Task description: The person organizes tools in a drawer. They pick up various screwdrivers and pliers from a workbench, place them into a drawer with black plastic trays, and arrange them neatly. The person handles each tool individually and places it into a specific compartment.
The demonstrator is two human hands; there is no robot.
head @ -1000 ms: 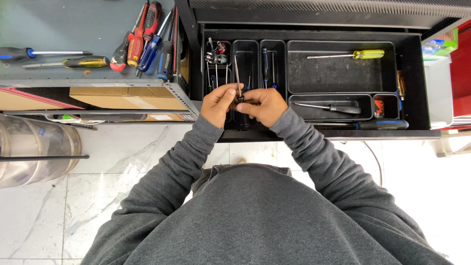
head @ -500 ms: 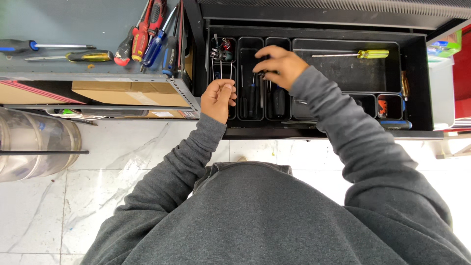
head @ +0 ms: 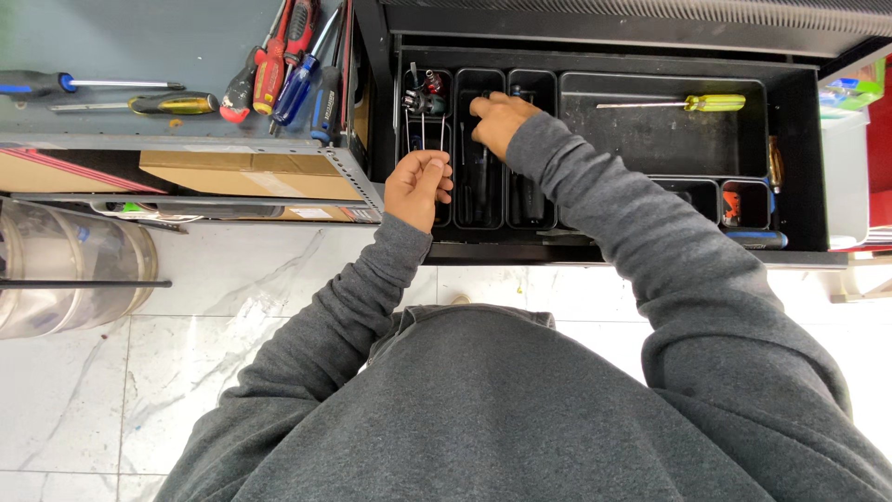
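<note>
Head view looks straight down on a person in a grey sweater leaning over an open black drawer split into trays. Left hand hovers at the near end of the leftmost narrow tray, fingers curled in loosely; whether they pinch anything I cannot tell, though thin metal rods stand just beyond them, with small red and black bits at the tray's far end. Right hand reaches deeper, over the far end of the second narrow tray, fingers bent down onto a dark tool lying lengthwise there; the grip itself is hidden under the hand. A third narrow tray holds another dark tool. In the wide tray lies a yellow-handled screwdriver, well apart from both hands. Left of the drawer, a grey shelf carries red, blue and yellow-handled screwdrivers. A clear water jug sits on the marble floor.
</note>
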